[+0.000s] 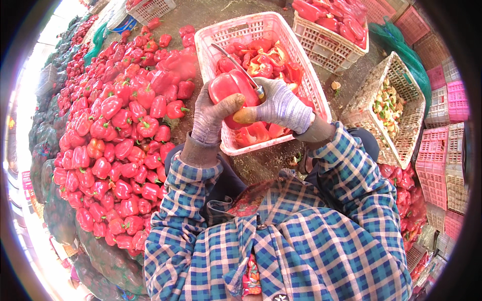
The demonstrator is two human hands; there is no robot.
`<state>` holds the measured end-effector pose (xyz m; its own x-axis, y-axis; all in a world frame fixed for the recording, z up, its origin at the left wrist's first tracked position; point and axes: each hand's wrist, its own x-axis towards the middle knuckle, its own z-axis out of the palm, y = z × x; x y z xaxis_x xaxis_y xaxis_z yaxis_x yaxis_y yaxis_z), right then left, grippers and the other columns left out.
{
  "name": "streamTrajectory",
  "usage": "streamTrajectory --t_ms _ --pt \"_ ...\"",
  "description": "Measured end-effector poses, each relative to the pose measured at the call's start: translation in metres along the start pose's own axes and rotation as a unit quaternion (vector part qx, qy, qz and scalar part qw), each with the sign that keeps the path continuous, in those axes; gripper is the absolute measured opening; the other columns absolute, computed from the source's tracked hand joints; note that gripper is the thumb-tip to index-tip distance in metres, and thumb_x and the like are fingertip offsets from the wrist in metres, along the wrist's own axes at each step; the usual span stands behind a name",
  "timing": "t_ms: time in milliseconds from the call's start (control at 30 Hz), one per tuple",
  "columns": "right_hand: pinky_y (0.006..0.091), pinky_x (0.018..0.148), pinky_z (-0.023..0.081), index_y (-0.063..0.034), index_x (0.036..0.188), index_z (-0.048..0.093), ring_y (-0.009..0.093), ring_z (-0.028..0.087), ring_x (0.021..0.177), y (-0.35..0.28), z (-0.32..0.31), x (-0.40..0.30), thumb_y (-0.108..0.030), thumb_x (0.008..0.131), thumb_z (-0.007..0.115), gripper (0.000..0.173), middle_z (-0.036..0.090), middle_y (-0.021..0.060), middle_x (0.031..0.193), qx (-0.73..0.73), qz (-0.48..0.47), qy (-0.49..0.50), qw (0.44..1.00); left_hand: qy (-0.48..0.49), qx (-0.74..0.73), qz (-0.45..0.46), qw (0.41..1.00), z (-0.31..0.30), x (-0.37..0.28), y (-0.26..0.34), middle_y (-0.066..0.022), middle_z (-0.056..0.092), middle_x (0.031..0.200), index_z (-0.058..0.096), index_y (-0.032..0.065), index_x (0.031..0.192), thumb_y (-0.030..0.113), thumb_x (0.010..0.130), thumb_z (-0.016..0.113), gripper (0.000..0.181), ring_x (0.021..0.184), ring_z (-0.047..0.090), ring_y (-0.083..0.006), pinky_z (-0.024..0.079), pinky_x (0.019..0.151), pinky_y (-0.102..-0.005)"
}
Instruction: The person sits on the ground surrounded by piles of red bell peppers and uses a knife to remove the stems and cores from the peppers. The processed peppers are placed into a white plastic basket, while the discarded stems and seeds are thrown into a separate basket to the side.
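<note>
Over a pink-white plastic crate (pixel 318 88) in front of me, both gloved hands meet around a large red bell pepper (pixel 230 88). My left hand (pixel 215 113) grips the pepper from its left side, thumb across the front. In my right hand (pixel 280 103) is a knife (pixel 241 66) with a thin curved blade, which points up and left along the pepper's right side. The right thumb rests against the pepper's lower part. Whether the blade has entered the flesh cannot be made out. Cut red pepper pieces (pixel 260 64) lie inside the crate below.
A large heap of whole red peppers (pixel 124 150) spreads along my left. Upper right stands a crate of red peppers (pixel 331 49). A tilted, dirty crate (pixel 408 90) at right holds pepper cores (pixel 389 107). Stacked crates (pixel 431 161) line the right edge; filled net bags (pixel 60 203) lie far left.
</note>
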<state>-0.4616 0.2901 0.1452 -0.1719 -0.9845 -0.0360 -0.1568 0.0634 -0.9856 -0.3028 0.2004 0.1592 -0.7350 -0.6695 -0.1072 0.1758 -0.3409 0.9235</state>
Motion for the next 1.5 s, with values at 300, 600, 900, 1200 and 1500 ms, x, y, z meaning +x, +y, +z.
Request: streamTrajectory --t_ms 300,600,900,1200,1500 --pt "0.0267 0.065 0.05 0.0 0.1 0.067 0.014 0.065 0.072 -0.007 -0.011 -0.005 -0.034 0.067 0.08 0.049 0.068 0.0053 0.084 0.095 0.039 -0.027 0.994 -0.029 -0.066 -0.016 0.997 -0.015 -0.003 0.0 -0.0105 0.065 0.111 0.054 0.0008 0.124 0.021 0.072 0.075 0.06 0.1 0.064 -0.0219 0.053 0.088 -0.0358" --pt "0.0233 0.068 0.05 0.0013 0.1 0.068 0.009 0.062 0.074 0.005 -0.017 -0.002 -0.02 0.076 0.071 0.033 0.066 0.0025 0.082 0.181 0.046 -0.06 0.981 0.056 -0.19 -0.031 0.98 -0.01 -0.003 0.014 -0.0125 0.066 0.108 0.055 -0.0005 0.123 0.024 0.077 0.068 0.054 0.09 0.067 -0.0237 0.057 0.077 -0.0326" --pt "0.0327 0.067 0.053 -0.0017 0.115 0.063 0.02 0.067 0.074 0.002 -0.02 0.026 -0.034 0.07 0.084 0.059 0.068 0.0121 0.084 -0.237 -0.139 0.193 0.942 0.135 -0.132 0.099 0.977 -0.049 0.019 0.0 -0.0116 0.064 0.107 0.056 0.0005 0.121 0.027 0.081 0.071 0.05 0.1 0.064 -0.0252 0.052 0.089 -0.0389" --pt "0.0228 0.045 0.042 -0.0044 0.105 0.068 0.006 0.055 0.054 -0.033 -0.008 0.011 -0.043 0.082 0.076 0.046 0.062 0.0002 0.073 0.152 0.113 -0.017 0.982 -0.062 0.096 0.261 0.959 -0.015 0.007 0.0 -0.0114 0.047 0.136 0.041 0.0075 0.137 0.021 0.066 0.089 0.086 0.125 0.048 -0.025 0.041 0.106 -0.04" --pt "0.0291 0.065 0.051 -0.0019 0.112 0.061 0.016 0.064 0.075 0.003 0.008 0.016 -0.033 0.072 0.083 0.056 0.066 0.0071 0.084 0.089 -0.028 0.044 0.995 -0.064 -0.025 0.087 0.994 0.003 -0.006 0.013 -0.0121 0.048 0.134 0.028 0.0027 0.148 0.04 0.063 0.087 0.11 0.122 0.052 -0.0257 0.041 0.106 -0.0389"
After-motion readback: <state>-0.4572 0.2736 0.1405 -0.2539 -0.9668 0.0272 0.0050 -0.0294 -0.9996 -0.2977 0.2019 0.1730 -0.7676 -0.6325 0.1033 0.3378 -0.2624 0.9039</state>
